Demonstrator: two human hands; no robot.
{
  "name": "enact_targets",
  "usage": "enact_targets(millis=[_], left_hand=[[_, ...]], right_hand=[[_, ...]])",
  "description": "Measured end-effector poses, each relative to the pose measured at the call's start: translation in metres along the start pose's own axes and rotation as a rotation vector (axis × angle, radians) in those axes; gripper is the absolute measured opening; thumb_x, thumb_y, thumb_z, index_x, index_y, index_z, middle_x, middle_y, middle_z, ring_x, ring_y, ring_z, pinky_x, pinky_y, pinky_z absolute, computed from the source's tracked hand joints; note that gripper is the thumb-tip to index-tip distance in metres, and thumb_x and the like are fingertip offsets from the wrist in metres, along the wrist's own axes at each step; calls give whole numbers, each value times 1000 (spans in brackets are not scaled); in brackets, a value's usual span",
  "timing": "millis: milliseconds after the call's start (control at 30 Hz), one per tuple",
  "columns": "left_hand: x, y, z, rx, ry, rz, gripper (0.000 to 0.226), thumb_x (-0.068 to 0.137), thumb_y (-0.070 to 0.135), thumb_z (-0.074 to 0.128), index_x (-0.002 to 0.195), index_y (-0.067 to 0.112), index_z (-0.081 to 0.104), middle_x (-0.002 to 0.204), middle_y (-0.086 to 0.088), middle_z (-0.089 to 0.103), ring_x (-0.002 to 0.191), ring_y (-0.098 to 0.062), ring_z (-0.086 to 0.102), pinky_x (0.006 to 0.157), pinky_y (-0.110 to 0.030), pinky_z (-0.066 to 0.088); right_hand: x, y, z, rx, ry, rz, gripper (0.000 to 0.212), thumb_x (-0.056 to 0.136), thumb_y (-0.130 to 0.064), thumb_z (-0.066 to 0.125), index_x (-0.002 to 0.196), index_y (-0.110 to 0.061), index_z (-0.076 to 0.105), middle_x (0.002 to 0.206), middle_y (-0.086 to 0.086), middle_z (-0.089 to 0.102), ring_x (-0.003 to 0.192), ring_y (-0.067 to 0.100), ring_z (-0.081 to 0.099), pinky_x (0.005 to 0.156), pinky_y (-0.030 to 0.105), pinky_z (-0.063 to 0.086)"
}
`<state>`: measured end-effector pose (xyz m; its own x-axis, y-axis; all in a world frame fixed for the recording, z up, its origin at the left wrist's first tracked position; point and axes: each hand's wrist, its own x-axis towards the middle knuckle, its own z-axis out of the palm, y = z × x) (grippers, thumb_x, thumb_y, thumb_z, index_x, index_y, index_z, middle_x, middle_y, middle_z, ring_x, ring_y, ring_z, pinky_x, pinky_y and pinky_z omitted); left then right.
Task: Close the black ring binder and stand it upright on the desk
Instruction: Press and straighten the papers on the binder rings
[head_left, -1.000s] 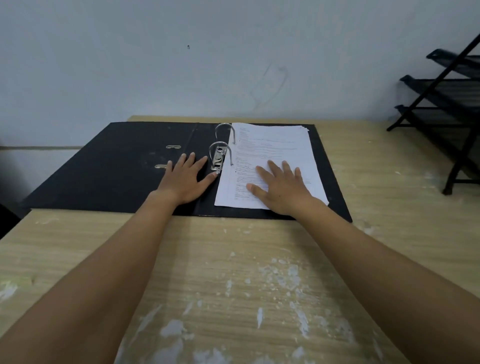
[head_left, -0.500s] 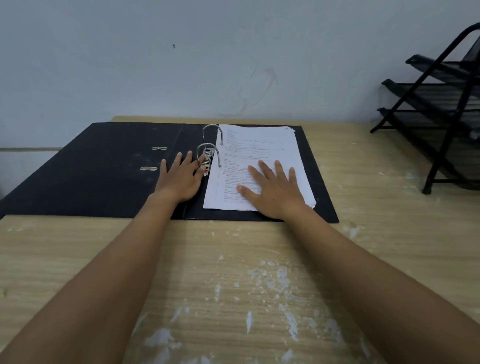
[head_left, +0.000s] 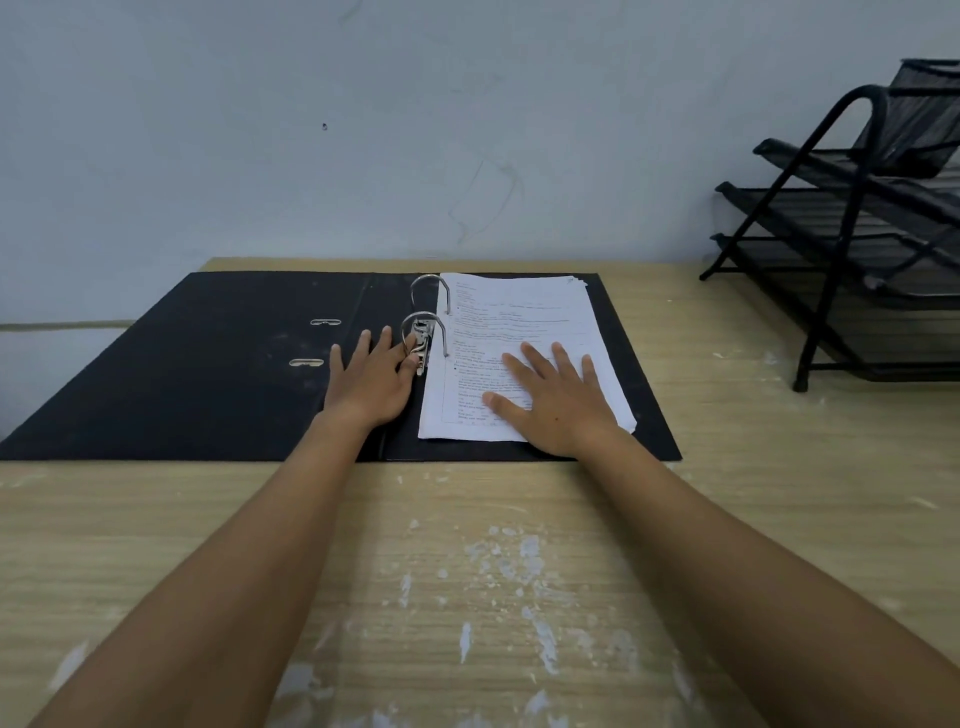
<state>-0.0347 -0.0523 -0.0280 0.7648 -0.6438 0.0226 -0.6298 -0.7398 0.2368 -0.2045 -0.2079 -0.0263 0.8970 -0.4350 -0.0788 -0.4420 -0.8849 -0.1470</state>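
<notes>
Left hand (head_left: 370, 384) fingertips hide the binder (head_left: 208, 364) lever.

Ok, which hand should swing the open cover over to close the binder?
Left, probably. The left hand lies beside the open front cover, by the ring mechanism; the right hand lies flat on the papers, steadying them.

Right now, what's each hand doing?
Left hand: open, flat on the open black ring binder, fingertips at its metal lever clip.
Right hand: open, flat on the white paper stack.
</notes>
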Motion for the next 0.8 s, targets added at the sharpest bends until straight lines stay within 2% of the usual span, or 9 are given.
enact_targets(millis=[367,433,500,567,667,800], left_hand=[[-9,42,10,-7,-7,22,50,102,37,19,152,32,20,163,-1,11,151,-26,2,119,-54,-4],[-10,41,10,-48,17,31,49,102,36,23,150,29,26,162,-2,18,151,-25,6,119,-53,-3],[-11,39,11,-158,81,44,46,102,32,30,146,22,37,156,-5,33,149,-26,15,120,-50,2],[-11,39,12,-223,115,50,45,101,27,33,144,15,40,152,-9,40,148,-26,21,121,-46,7],[-13,42,12,-197,72,44,46,102,24,31,146,12,35,155,-12,33,149,-25,16,121,-41,6],[-12,40,12,-192,80,35,46,103,27,27,147,17,36,157,-10,31,149,-24,15,121,-40,7]], right_hand=[[-16,41,-2,16,18,18,76,91,-71,16,156,-34,6,165,-7,-4,152,23,-11,120,50,-9],[-17,37,-1,32,57,27,72,93,-67,19,156,-31,11,165,-5,1,152,23,-7,121,50,-6],[-19,34,-3,62,90,46,69,96,-63,22,155,-28,17,165,-2,7,152,23,-2,121,49,-4],[-21,34,-4,66,105,62,68,97,-60,23,155,-26,18,165,0,9,152,24,0,121,49,-3],[-26,34,-2,55,66,98,70,96,-63,20,156,-28,13,165,-1,3,152,27,-6,120,53,-7],[-28,34,0,6,30,112,73,92,-69,13,156,-33,4,165,-4,-5,151,29,-13,117,57,-11]])
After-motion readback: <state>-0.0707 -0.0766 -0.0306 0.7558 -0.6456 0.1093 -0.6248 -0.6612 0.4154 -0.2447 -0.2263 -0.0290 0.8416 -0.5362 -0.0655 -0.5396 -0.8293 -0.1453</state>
